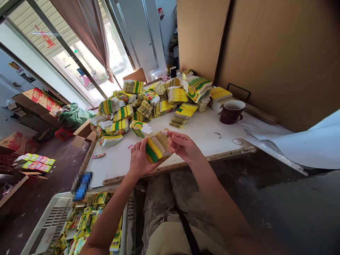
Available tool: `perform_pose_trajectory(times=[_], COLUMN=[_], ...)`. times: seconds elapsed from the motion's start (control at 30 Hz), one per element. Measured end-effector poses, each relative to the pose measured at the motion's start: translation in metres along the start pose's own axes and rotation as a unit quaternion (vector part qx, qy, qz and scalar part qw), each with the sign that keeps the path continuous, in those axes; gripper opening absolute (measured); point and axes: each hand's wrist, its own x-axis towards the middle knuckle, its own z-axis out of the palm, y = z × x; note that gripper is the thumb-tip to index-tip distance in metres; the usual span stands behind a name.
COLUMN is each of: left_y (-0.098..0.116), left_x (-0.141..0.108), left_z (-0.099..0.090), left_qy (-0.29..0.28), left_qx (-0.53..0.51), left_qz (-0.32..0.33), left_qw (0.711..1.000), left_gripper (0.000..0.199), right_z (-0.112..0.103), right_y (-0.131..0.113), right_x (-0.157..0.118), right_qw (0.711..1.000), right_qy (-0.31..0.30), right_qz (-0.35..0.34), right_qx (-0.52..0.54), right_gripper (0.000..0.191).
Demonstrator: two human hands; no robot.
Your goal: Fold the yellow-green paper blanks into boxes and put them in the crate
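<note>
A bundle of flat yellow and green cartons (154, 150) is held over the front edge of the white table (202, 136). My left hand (139, 159) wraps round its left side and underside. At the bundle's upper right corner, my right hand (183, 145) has its thumb and fingers pinched together by the carton edges; what lies between the fingertips is too small to name. Just behind the bundle lies a small yellow and green box (140, 129) with white flaps. More bundled cartons (123, 113) are piled at the back left of the table.
A dark red mug (230, 113) and a rubber band (237, 141) are on the table's right side. Plastic sheeting (281, 156) hangs over the right edge. A white crate (47, 221) with yellow boxes stands below left. Tall cardboard (265, 63) rises behind.
</note>
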Motion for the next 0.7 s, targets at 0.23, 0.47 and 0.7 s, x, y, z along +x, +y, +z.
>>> perform_pose_trajectory(times=[0.23, 0.47, 0.7], left_y=[-0.002, -0.002, -0.003], left_x=[0.000, -0.001, -0.002], left_z=[-0.008, -0.013, -0.012], left_qy=[-0.006, -0.005, -0.003], left_qx=[0.008, 0.015, 0.012], left_qz=[0.023, 0.022, 0.028], left_qw=[1.000, 1.000, 1.000], left_gripper=[0.102, 0.103, 0.102], right_z=[0.001, 0.000, -0.006], right_y=[-0.003, -0.006, -0.014], right_x=[0.003, 0.005, 0.002], right_qw=[0.998, 0.997, 0.981], right_qy=[0.002, 0.041, 0.048], right_qz=[-0.059, -0.039, 0.013], right_qx=[-0.013, 0.044, 0.189], right_gripper=[0.029, 0.020, 0.028])
